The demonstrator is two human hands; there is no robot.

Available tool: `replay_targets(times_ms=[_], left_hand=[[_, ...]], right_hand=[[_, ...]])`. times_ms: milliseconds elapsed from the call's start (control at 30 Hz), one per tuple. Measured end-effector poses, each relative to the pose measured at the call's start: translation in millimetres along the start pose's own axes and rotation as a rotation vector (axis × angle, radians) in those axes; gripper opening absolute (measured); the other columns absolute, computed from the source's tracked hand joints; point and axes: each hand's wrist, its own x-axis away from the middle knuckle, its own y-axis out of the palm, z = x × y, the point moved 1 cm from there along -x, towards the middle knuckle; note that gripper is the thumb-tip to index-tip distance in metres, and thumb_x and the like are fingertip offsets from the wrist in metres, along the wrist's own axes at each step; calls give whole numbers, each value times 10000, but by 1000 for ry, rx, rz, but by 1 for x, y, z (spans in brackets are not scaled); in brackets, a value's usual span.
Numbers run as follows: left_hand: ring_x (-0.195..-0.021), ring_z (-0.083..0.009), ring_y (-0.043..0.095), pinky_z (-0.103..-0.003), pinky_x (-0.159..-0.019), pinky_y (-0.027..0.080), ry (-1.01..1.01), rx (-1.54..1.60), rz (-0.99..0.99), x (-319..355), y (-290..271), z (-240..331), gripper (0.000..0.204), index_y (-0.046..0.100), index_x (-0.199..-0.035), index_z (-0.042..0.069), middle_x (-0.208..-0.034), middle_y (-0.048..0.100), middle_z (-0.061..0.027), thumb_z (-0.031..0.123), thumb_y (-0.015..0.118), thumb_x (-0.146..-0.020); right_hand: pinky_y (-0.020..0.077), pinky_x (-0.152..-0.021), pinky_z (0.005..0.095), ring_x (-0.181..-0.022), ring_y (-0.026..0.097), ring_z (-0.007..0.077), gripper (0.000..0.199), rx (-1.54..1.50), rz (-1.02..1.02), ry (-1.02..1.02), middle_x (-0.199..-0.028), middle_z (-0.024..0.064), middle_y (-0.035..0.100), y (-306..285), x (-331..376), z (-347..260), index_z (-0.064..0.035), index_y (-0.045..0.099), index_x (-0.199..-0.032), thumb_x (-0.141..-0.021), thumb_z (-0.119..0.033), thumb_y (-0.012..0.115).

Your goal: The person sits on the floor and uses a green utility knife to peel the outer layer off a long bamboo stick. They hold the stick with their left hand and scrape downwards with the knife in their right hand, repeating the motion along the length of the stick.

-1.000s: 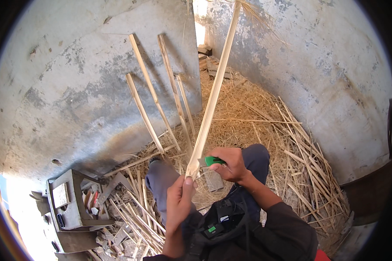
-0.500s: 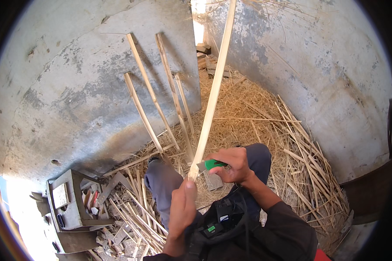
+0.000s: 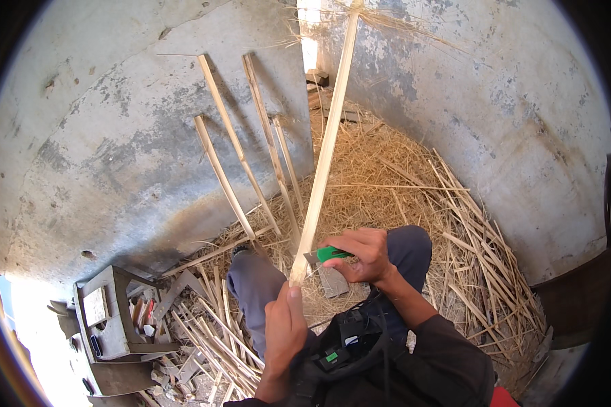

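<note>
My left hand (image 3: 284, 324) grips the near end of a long, pale split strip of bamboo or wood (image 3: 328, 146), thumb on top. The strip slants up and away from me, with loose fibres fanning out around its far end. My right hand (image 3: 364, 254) is closed round a green-handled utility knife (image 3: 330, 254). Its blade lies against the strip's right edge, just beyond my left thumb. Part of the knife's handle is hidden by my fingers.
Several pale strips (image 3: 227, 136) lean on the grey wall (image 3: 136, 136) at left. Shavings (image 3: 380, 169) cover the floor ahead. Piles of thin strips (image 3: 489, 271) lie at right and lower left. A worn grey box-like stand (image 3: 112, 312) holding small items is at far left.
The strip's far end has come down and left, bringing its frayed fibres into view. Both hands have shifted only slightly and keep their holds.
</note>
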Motion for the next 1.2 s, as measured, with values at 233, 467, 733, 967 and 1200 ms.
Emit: replay_targets(times_ms=[233, 467, 733, 967, 1200], left_hand=[[-730, -544, 648, -569, -670, 457, 27, -1, 21, 4, 1, -4, 389, 662, -1131, -17, -761, 618, -305, 261, 395, -1180], [-738, -541, 657, -564, -675, 469, -31, 3, -10, 9, 0, -5, 401, 663, -1116, -18, -766, 634, -302, 275, 398, -1180], [-672, -506, 630, -526, -640, 465, -24, -32, -10, 15, 3, -15, 393, 661, -1109, -36, -732, 608, -300, 275, 431, -1177], [-619, -476, 600, -499, -605, 451, -35, -8, -126, 42, 9, -27, 327, 677, -1162, -54, -698, 579, -268, 240, 534, -1152], [-540, -379, 553, -434, -559, 429, 48, 54, 41, 24, 10, -33, 243, 625, -1034, -30, -656, 563, -215, 191, 587, -1129]], right_hand=[[484, -517, 339, -565, 661, 206, 358, 60, -32, -8, -734, -1, 712, -3, 3, 0, -146, 828, -1017, -894, -480, 867], [470, -522, 344, -546, 634, 216, 381, 67, 47, 14, -703, 19, 690, -5, 1, 10, -122, 836, -992, -916, -494, 853], [460, -518, 338, -550, 634, 165, 335, 70, 214, 123, -689, 48, 681, -5, 0, 36, -106, 835, -1019, -978, -437, 817], [362, -568, 342, -587, 472, 121, 321, 48, 362, 474, -645, 2, 561, -39, -9, 102, -21, 768, -966, -1082, -311, 694], [376, -552, 314, -591, 508, 107, 354, -365, 190, 482, -704, 7, 620, -6, 35, 60, -50, 767, -1006, -1087, -380, 666]])
